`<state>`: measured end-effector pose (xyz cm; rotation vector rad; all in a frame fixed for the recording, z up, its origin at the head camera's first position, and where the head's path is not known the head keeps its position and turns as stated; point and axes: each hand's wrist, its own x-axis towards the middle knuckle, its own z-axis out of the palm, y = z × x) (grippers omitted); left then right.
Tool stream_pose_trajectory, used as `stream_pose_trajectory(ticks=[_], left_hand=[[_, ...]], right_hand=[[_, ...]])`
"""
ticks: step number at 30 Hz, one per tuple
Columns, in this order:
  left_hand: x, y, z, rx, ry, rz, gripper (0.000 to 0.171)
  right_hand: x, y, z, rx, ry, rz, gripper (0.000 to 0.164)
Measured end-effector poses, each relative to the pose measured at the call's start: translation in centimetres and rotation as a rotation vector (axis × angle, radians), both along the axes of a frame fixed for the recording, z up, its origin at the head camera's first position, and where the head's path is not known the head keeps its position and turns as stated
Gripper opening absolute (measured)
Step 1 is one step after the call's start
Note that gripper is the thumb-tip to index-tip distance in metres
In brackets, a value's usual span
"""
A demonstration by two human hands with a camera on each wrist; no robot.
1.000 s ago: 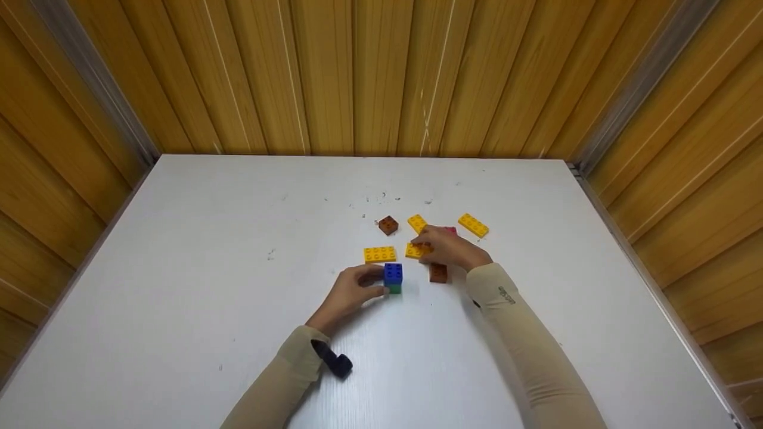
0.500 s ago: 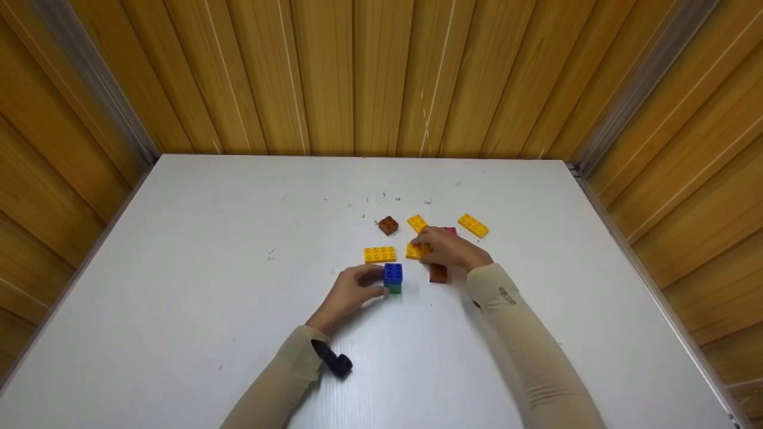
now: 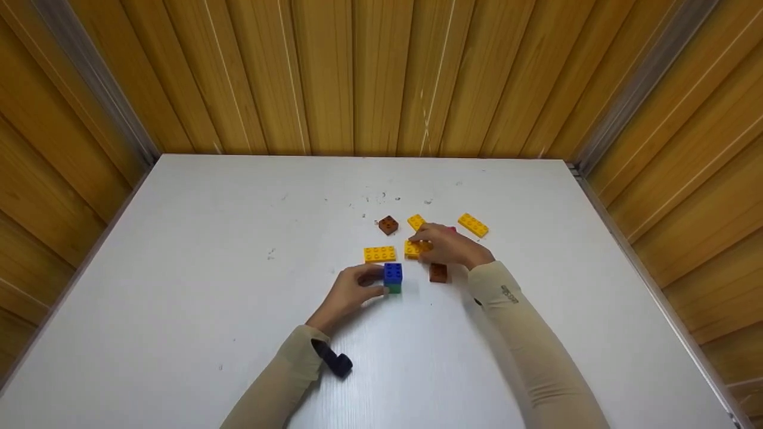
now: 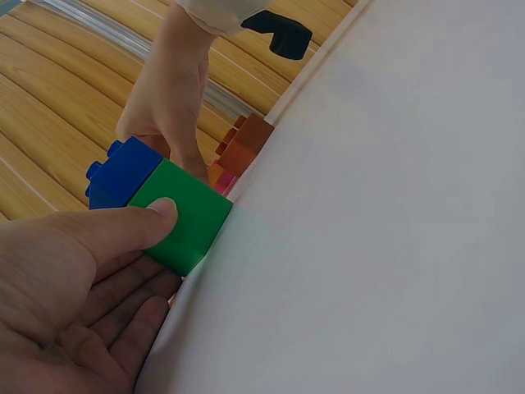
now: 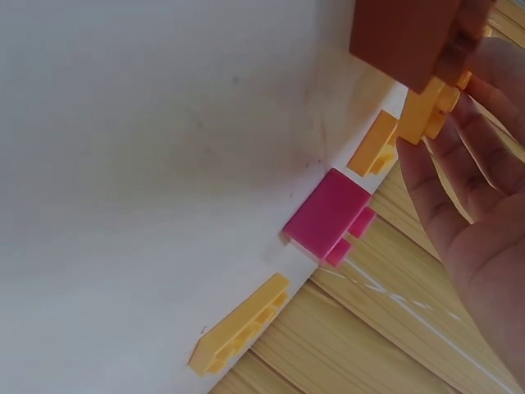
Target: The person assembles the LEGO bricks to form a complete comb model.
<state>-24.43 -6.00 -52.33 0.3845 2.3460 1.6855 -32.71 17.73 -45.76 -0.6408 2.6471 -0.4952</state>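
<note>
My left hand (image 3: 351, 292) grips a small stack on the white table, a blue brick (image 3: 393, 271) on top of a green brick (image 4: 182, 216). In the left wrist view the thumb presses against the green side. Right of it, my right hand (image 3: 451, 246) pinches a flat yellow brick (image 3: 412, 249) by its edges, its right part hidden under the fingers. From the right wrist, that yellow brick shows at the fingertips, partly behind a brown brick (image 5: 402, 37). This brown brick stands close below the right hand in the head view.
Another flat yellow brick (image 3: 380, 254) lies just behind the stack. Farther back are a brown brick (image 3: 388, 225), a yellow brick (image 3: 416, 221) and a yellow brick (image 3: 473, 225) to the right. A pink brick (image 5: 330, 215) is mostly covered by the right hand from above.
The right hand has risen slightly with the yellow brick, whose front side now shows more. The left hand and the blue and green stack keep their place.
</note>
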Motion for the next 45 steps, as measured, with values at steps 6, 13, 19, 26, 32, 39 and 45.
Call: stream_pose_trajectory(ticks=[6, 13, 19, 26, 32, 39, 45], left_hand=[[-0.1, 0.0, -0.1, 0.012, -0.001, -0.001, 0.040], [-0.1, 0.0, 0.0, -0.003, 0.012, -0.001, 0.039], [0.0, 0.0, 0.0, 0.005, 0.004, -0.002, 0.039], [0.0, 0.0, 0.0, 0.012, -0.002, 0.002, 0.038], [0.0, 0.1, 0.0, 0.013, 0.009, 0.003, 0.038], [-0.1, 0.0, -0.2, -0.007, -0.008, 0.003, 0.038], [-0.2, 0.0, -0.2, -0.014, -0.007, -0.001, 0.038]], right_hand=[[0.1, 0.1, 0.5, -0.012, 0.016, 0.032, 0.044], [0.2, 0.3, 0.9, -0.007, 0.029, 0.068, 0.042], [0.3, 0.2, 1.2, -0.005, 0.039, 0.081, 0.040], [0.6, 0.0, 1.6, -0.003, 0.024, 0.083, 0.041], [0.9, -0.1, 2.0, -0.017, 0.019, 0.086, 0.041], [1.4, 0.0, 2.4, -0.062, 0.083, 0.164, 0.041], [1.6, -0.1, 2.7, -0.081, 0.130, 0.211, 0.041]])
